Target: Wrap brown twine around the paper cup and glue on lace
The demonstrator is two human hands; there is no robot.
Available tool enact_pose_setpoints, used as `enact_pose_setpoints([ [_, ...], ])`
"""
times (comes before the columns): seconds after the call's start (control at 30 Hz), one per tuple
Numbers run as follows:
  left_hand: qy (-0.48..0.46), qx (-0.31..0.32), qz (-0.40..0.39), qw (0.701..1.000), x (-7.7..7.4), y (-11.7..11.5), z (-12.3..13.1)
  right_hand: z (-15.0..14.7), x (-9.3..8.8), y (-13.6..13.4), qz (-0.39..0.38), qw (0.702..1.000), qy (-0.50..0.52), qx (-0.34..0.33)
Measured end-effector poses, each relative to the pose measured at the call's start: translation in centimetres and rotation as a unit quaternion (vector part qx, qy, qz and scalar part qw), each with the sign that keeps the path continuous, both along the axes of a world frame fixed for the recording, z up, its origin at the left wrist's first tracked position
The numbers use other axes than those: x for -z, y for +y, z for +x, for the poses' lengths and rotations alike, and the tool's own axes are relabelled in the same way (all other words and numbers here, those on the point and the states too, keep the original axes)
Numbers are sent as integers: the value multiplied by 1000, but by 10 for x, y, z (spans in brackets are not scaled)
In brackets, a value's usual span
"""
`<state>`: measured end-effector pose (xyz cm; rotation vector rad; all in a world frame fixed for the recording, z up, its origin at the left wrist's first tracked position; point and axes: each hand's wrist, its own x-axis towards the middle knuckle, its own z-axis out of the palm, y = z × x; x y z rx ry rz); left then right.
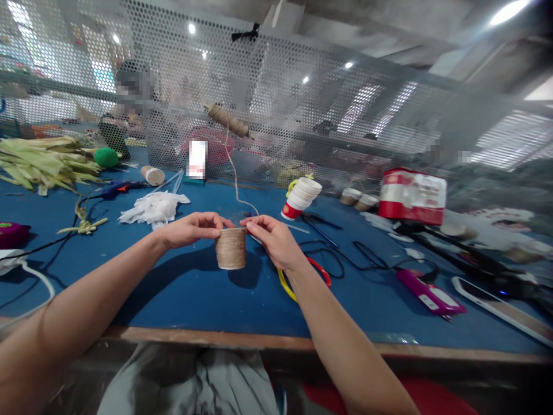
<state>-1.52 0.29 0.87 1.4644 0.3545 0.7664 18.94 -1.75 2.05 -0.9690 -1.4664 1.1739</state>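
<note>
A paper cup wrapped in brown twine [231, 249] is held above the blue table, its pale bottom rim showing below the winding. My left hand [194, 226] is closed on the cup's upper left edge, thumb in front. At the upper right edge, my right hand [272, 236] pinches the twine against the cup; its fingertips touch the rim. A loose strand of twine [235, 181] runs down to my right hand from a twine roll [228, 121] mounted on the perforated metal screen. The inside of the cup is hidden.
Stacked white cups [305, 193] lean behind my right hand. White crumpled tissue [155, 207], a blue glue gun [121, 189] and corn husks [43, 161] lie left. Yellow-red handled scissors [287, 286] lie under my right wrist. A purple device [430, 292] and black cables are right.
</note>
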Motion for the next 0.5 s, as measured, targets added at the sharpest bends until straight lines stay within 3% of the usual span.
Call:
enact_pose_setpoints([
  [0.5, -73, 33, -50, 995, -1, -3, 1, -5, 0, -7, -34, 995, 75, -57],
])
